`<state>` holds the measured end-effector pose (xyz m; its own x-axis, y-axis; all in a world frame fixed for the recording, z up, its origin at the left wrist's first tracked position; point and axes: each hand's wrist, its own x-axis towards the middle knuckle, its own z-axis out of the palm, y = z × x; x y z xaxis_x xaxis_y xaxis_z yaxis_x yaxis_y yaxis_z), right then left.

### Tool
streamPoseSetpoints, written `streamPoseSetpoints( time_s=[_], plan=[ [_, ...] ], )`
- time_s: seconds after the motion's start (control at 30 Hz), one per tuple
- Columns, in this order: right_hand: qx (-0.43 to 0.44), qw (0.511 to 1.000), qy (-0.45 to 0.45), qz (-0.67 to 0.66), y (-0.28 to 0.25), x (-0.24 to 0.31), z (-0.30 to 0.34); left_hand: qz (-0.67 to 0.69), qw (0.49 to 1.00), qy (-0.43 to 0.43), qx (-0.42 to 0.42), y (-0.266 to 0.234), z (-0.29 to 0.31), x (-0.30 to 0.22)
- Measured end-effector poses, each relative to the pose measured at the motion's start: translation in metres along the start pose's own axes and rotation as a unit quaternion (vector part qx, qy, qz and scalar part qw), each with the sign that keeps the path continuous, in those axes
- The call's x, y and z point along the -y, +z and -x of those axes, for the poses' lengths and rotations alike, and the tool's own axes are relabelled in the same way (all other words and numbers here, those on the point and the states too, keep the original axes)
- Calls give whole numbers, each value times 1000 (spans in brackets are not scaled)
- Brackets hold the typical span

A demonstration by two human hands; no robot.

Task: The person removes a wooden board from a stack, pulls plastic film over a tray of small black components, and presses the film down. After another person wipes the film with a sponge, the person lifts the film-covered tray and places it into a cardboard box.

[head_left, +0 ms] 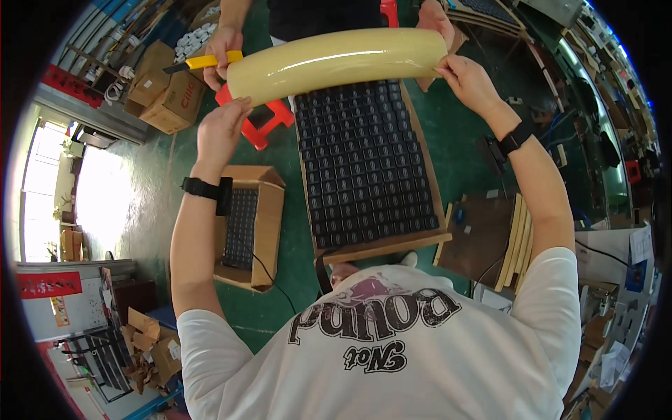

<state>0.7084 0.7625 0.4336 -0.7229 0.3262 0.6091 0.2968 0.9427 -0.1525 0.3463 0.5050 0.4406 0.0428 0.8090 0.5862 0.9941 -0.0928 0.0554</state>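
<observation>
A wide, glossy, pale yellow sheet of film (336,61) arches across the far side, above the far end of a tray. My left hand (221,129) pinches its near left corner. My right hand (472,80) is closed on its near right corner. Opposite me, a co-worker's hand (222,47) is at the film's left end and holds a yellow utility knife (210,61) with a dark blade. The co-worker's other hand (437,22) is at the right end. Below lies a wooden-edged tray (381,246) packed with rows of small black blocks (364,161).
An open cardboard box (269,227) with similar black pieces stands on the green floor at left. A red stool (269,124) is beyond it, near stacked cartons (168,98). Wooden boards (483,234) lie right of the tray. A black cable (269,273) runs near the box.
</observation>
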Motion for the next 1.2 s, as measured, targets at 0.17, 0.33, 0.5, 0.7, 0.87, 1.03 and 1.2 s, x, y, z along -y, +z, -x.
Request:
streamPoseSetpoints(
  time_s=[0.17,0.33,0.5,0.7,0.87,1.03,1.2],
  plan=[
    [-16,998,57,-18,21,15,53,1,999,-40,15,34,43,-27],
    [27,994,99,-36,31,40,123,28,998,-52,19,58,107,-55],
    [76,985,125,-87,45,75,224,47,990,-94,97,65,191,-110],
    [103,972,175,-118,53,104,284,98,980,-113,134,73,241,-148],
    [130,969,176,-118,66,107,300,95,968,-135,190,82,258,-157],
    [160,967,166,-111,80,107,325,103,952,-136,255,99,284,-162],
    [176,964,164,-111,81,112,335,86,953,-147,252,110,300,-168]
  ],
)
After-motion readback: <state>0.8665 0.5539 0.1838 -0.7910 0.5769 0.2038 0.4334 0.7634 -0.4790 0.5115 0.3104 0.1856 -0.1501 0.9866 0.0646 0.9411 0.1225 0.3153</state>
